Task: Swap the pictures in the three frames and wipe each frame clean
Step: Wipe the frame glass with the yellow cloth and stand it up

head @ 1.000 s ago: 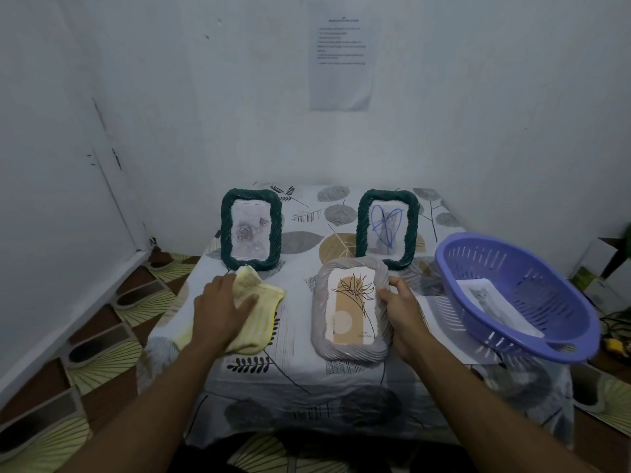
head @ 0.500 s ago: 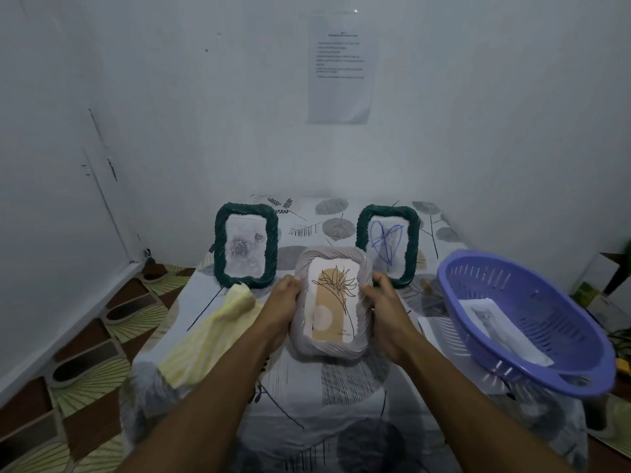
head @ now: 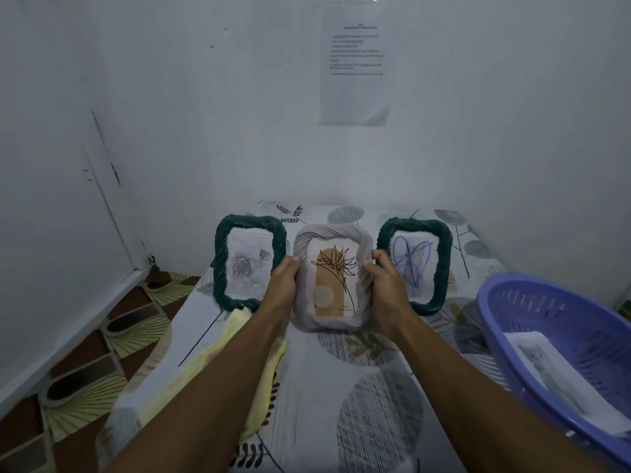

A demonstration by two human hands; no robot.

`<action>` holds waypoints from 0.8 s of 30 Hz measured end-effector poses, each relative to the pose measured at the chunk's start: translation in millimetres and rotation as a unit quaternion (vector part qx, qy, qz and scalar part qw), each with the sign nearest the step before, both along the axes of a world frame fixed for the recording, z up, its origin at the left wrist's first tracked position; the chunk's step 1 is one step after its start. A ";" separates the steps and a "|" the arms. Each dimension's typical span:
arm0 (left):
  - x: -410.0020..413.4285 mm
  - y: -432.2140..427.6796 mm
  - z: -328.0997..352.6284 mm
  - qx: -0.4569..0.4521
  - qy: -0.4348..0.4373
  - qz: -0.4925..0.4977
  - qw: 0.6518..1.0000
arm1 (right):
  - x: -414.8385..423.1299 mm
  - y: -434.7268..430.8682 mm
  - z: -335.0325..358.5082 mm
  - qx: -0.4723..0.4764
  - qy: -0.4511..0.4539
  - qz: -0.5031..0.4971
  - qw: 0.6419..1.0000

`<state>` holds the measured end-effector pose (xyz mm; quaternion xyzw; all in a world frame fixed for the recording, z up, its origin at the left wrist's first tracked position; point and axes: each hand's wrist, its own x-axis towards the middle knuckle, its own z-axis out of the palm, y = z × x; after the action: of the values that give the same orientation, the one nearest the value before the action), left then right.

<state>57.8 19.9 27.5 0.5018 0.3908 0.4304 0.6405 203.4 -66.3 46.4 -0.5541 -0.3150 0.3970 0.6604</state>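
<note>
Hidden or unclear:
- The fingers of both hands go behind the grey frame (head: 333, 235), so only the thumbs and knuckles show.
- I cannot tell whether the frame's bottom edge touches the tablecloth.
- The left hand (head: 283, 285) covers the lower right corner of the left green frame (head: 249, 230). The right hand (head: 386, 288) covers the lower left corner of the right green frame (head: 415, 227).
- The yellow cloth (head: 218, 356) lies partly under the left forearm.
- The purple basket (head: 563, 336) is cut off by the right edge of the view. A sheet of paper (head: 560, 377) lies inside it, too blurred to make out.
- The text on the printed sheet (head: 356, 66) on the wall is too small to read.

Grip: each hand clasps one side rim of the grey frame.

Position: the grey frame faces the camera, upright, between the two green frames and slightly nearer. It holds a beige arch with a line-drawn plant. The green frames stand toward the far edge of the table (head: 341, 421). The left one shows grey roses, the right one a blue heart scribble. The cloth lies along the left edge and the basket sits at the right edge.

Surface and room: a leaf-print tablecloth covers the table. The table stands in a corner of white walls. Patterned floor tiles (head: 85, 370) show to its left.
</note>
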 end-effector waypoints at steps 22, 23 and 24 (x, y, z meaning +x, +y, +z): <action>-20.4 -15.2 -7.5 0.140 0.157 -0.052 0.976 | 13.9 -14.3 -14.2 0.023 0.033 0.024 0.999; -29.1 -19.7 -8.5 0.205 0.211 -0.047 0.955 | 12.7 -21.0 -12.3 0.024 0.043 0.022 0.999; -38.5 -24.4 -9.2 0.276 0.276 -0.039 0.920 | 11.6 -26.8 -10.4 0.023 0.055 0.018 0.998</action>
<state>19.3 -4.4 18.3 0.7723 0.3980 0.3406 0.3593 215.0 -93.0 36.0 -0.5100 -0.2976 0.4312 0.6822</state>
